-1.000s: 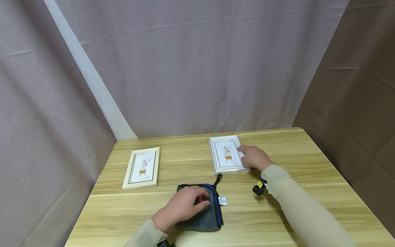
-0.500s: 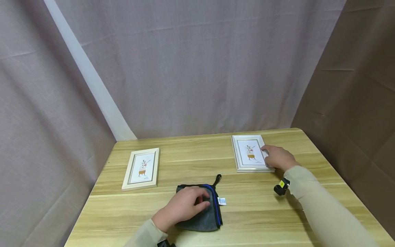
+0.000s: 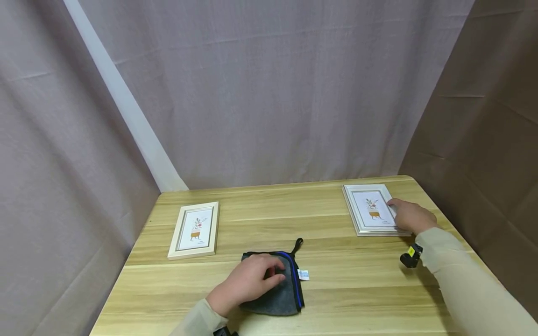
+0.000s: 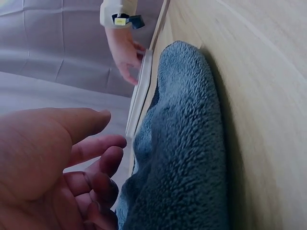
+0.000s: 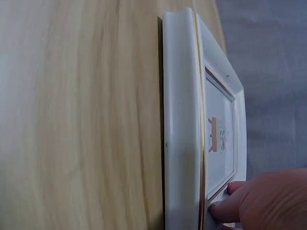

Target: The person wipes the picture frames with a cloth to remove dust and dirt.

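Lying flat: the white frame [image 3: 374, 210] is on the table [image 3: 332, 289], face up, near the far right corner.
Long way: it runs from near to far, its far end leaning a bit left; the flowers [image 3: 371, 204] point to the back curtain [image 3: 260, 102].
Right hand [image 3: 414, 217]: fingers close in, pinching the frame's right side.
Left hand [image 3: 248, 280]: fingers loosely bent, thumb apart, over the dark cloth [image 3: 279, 298]; I can't tell if they touch.
Moved: since a second ago, frame and right hand went right.
Same: cloth, left hand and cream frame [image 3: 195, 231] stayed put.
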A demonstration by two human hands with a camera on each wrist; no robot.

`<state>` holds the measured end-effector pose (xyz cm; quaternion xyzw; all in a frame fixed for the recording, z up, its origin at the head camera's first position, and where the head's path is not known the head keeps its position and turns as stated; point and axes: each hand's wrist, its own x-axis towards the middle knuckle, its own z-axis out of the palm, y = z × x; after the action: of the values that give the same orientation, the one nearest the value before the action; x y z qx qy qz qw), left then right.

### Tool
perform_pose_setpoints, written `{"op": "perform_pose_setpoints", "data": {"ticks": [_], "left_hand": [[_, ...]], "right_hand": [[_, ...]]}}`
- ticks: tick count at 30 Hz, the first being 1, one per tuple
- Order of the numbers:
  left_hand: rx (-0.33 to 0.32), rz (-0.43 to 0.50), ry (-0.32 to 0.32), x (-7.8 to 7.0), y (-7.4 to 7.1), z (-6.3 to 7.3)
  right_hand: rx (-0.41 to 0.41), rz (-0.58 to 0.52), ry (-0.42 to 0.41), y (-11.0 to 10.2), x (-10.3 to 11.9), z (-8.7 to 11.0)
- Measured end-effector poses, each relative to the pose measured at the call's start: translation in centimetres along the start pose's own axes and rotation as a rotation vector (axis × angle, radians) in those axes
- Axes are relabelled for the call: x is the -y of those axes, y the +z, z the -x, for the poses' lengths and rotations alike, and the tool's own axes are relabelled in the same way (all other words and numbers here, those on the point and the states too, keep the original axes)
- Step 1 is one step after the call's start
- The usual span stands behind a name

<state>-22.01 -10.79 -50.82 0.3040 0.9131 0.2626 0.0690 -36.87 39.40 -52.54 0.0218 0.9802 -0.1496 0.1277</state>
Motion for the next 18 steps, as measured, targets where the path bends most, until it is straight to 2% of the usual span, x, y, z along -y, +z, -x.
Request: {"op": "perform_pose_setpoints", "data": {"ticks": [7,14,18], "left_hand": [[-0.015,0.031,0.001,0.8,-0.1,0.0],[-0.015,0.024,-0.001,0.7,-0.4,0.0],[-0.061,0.005,-0.003,1.0,-0.7,0.2]], "right_hand": [[0.02,0.008,0.007,-0.6,-2.0,0.4],[0.014,0.038,0.049,-1.1,-2.8,0.6],[0.025,0.067,0.042,-0.8,-2.9,0.5]]}}
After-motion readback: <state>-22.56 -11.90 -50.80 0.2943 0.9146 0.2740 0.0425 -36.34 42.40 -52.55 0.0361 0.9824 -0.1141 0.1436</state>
